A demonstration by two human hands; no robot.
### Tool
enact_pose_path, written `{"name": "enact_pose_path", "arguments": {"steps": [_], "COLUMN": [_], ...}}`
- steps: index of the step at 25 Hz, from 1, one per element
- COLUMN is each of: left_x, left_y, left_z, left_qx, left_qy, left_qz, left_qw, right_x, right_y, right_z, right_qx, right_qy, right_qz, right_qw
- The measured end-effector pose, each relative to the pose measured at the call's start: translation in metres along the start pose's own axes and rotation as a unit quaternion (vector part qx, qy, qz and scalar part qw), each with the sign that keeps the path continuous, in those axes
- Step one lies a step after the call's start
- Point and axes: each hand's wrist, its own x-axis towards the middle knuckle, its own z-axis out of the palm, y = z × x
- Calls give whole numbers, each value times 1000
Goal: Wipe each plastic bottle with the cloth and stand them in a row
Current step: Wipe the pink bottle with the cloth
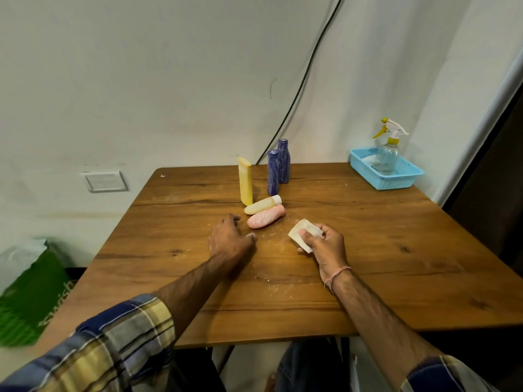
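On the wooden table (368, 264) a tall yellow bottle (245, 182) and two blue bottles (273, 174) (283, 161) stand upright near the far edge. In front of them lie a cream bottle with a white cap (261, 205) and a pink bottle (266, 219), side by side. My left hand (230, 239) hovers just left of the pink bottle, fingers loosely curled, holding nothing. My right hand (325, 244) grips a folded pale cloth (301, 233) a little right of the pink bottle.
A light blue basket (396, 179) with a clear spray bottle (389, 154) stands at the far right corner. A black cable (297, 94) runs down the wall behind the bottles. A green bag (31, 295) sits on the floor to the left. White dust speckles the tabletop.
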Motion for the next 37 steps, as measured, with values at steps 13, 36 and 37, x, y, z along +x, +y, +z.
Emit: {"name": "enact_pose_path", "arguments": {"steps": [13, 36, 37], "left_x": [30, 25, 20], "left_y": [-1, 39, 33], "left_z": [19, -19, -20], "left_qx": [30, 218, 198], "left_qy": [2, -257, -244], "left_qz": [59, 306, 286], "left_qw": [998, 890, 905], "right_x": [-5, -22, -23], "right_y": [16, 13, 14], "right_z": [-5, -9, -11], "right_qx": [-84, -178, -178], "right_qy": [25, 107, 119], "right_qz": [-114, -161, -169], "right_qw": [990, 965, 962]}}
